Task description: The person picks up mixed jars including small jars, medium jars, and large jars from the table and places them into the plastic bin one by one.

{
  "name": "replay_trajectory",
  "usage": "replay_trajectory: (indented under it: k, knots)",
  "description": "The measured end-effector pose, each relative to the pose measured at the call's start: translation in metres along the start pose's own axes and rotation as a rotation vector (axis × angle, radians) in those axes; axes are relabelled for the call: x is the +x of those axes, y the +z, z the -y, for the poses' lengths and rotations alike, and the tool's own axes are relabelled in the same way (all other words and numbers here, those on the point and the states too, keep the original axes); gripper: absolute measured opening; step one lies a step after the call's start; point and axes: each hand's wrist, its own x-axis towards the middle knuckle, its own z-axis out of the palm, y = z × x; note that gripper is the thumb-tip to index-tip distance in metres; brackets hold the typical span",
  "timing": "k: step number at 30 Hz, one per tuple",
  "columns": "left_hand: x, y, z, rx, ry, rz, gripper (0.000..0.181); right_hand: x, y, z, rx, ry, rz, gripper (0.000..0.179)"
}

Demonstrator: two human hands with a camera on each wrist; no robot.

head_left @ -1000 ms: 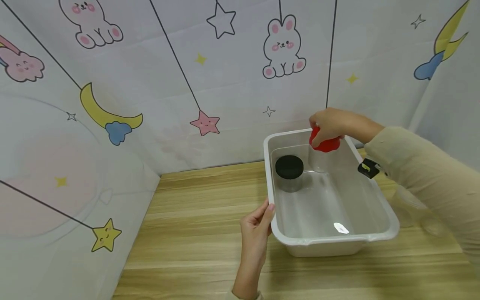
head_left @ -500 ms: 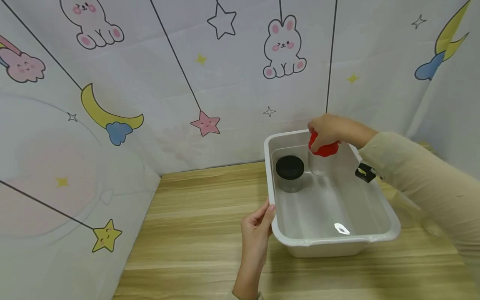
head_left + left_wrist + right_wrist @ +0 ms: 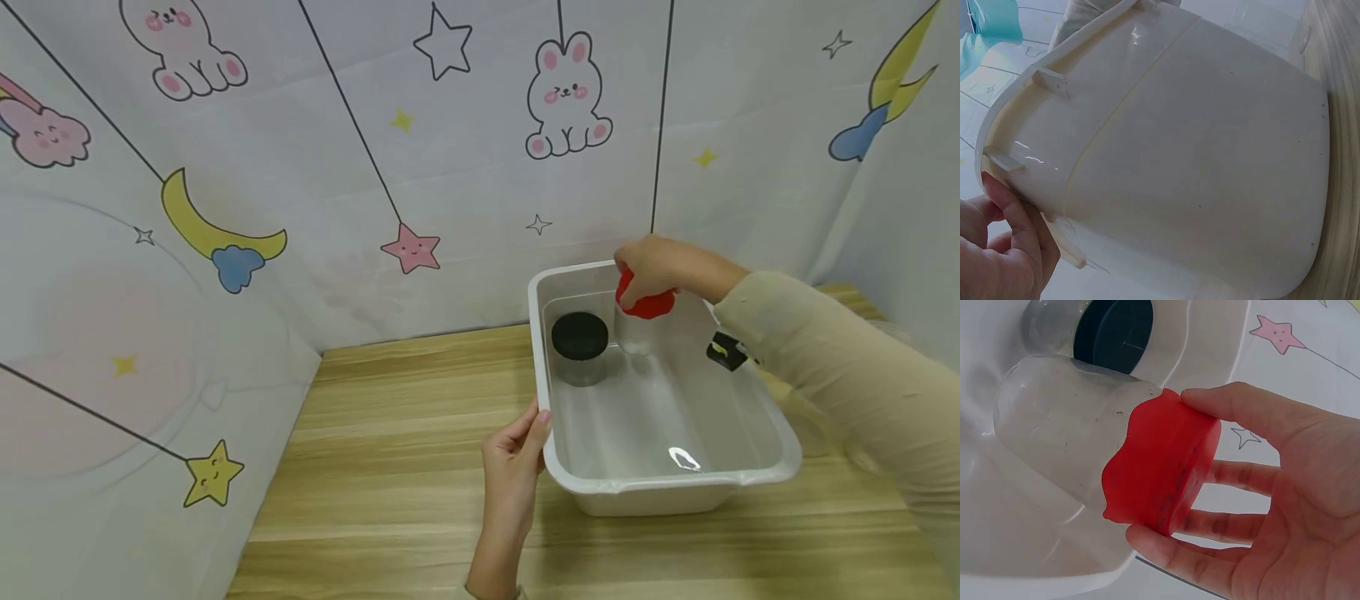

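The tub (image 3: 630,425) was smooth, glossy plastic; the red lid (image 3: 1157,465), matt, rubber-like; its jar (image 3: 1063,428), smooth, transparent. The tabletop (image 3: 397,475) appeared wood-grained, the backdrop (image 3: 480,183) creased cloth.

No text, label, brand, number or sign can be read in any view.

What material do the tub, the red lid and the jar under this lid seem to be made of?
Tub: probably hard plastic, fairly glossy; bright highlights and moulded tabs under the rim suggest it.
Red lid: perhaps plastic or silicone, mostly matte; its even colour and wavy edge suggest moulding.
Jar: clear, smooth plastic or glass; it is see-through, but I cannot tell which.
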Motion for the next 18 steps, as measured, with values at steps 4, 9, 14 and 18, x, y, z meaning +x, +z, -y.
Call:
replay_trajectory:
  k: [4,9,14,18]
  knots:
    - [0.0,0.0,0.0,0.002,-0.002,-0.002,0.033,0.0,0.002,-0.001,-0.002,-0.009,-0.001,0.042]
    - [-0.001,0.0,-0.001,-0.003,0.004,-0.002,0.033,0.004,0.007,-0.002,-0.008,-0.008,-0.011,0.043]
    - [-0.001,0.0,-0.002,-0.006,0.004,0.003,0.033,0.007,0.011,-0.004,-0.026,-0.007,-0.028,0.04]
    - [0.0,0.001,-0.001,-0.005,0.002,0.0,0.033,0.008,0.014,-0.005,-0.03,-0.002,-0.027,0.039]
